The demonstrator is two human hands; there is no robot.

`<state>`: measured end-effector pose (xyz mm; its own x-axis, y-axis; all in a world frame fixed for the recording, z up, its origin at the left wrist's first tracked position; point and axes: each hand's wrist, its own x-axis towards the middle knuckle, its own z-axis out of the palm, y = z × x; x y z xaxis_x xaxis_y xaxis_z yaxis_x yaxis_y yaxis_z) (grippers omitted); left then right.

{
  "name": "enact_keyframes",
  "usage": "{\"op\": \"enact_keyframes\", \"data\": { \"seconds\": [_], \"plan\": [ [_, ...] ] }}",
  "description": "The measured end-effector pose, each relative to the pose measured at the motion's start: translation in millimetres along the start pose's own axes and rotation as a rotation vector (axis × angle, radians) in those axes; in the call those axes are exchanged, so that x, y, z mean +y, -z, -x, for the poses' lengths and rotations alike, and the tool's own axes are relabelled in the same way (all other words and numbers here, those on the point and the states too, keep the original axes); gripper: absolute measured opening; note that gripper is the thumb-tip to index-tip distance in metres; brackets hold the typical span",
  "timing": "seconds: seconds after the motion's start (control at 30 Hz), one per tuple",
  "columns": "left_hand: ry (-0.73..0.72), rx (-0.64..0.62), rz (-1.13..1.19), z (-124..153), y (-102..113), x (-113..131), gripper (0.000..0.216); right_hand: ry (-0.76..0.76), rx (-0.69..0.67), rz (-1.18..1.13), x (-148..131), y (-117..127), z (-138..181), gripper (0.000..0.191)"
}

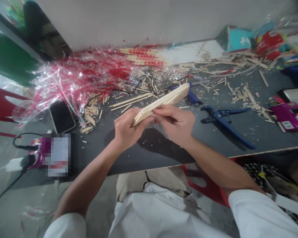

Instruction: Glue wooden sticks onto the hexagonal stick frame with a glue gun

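Observation:
A piece made of pale wooden sticks (165,99), lying side by side and seemingly joined, is held above the table, tilted up to the right. My left hand (127,129) is closed round its lower left end. Along its lower side, the fingers of my right hand (176,124) pinch its edge near the middle. Just behind the piece lies a blue tool that looks like a glue gun (193,96), partly hidden by it. To the right of my right hand rests a blue pipe cutter (225,125) with its handles apart.
Red and clear plastic wrappers (89,72) heap at the back left, beside wrapped chopsticks (145,57). Cut stick pieces (90,114) litter the dark table (94,158). A phone (62,116) lies at left. Purple power strips (289,115) sit at both sides, with cables.

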<state>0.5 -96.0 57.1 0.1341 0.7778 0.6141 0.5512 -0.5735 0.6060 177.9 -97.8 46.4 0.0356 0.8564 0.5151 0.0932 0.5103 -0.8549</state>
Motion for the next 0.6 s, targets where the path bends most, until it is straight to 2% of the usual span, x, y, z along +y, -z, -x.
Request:
{"op": "enact_keyframes", "data": {
  "seconds": [0.07, 0.3, 0.43, 0.6],
  "plan": [
    [-0.040, -0.011, 0.032, -0.8, 0.5, -1.7, 0.032, -0.003, -0.011, -0.046, 0.7, 1.0, -0.3, 0.007],
    [-0.040, -0.002, 0.093, -1.6, -1.2, -3.3, 0.022, -0.040, -0.008, -0.056, 6.3, 0.0, -1.8, 0.016],
    [0.005, -0.031, 0.104, -3.3, -1.0, -0.2, 0.022, -0.034, -0.004, -0.058, 4.0, -1.0, -3.1, 0.021],
    [0.037, -0.041, 0.086, -2.7, -1.5, 2.2, 0.025, -0.056, 0.004, -0.048, 0.3, 0.0, -3.9, 0.017]
  ]
}}
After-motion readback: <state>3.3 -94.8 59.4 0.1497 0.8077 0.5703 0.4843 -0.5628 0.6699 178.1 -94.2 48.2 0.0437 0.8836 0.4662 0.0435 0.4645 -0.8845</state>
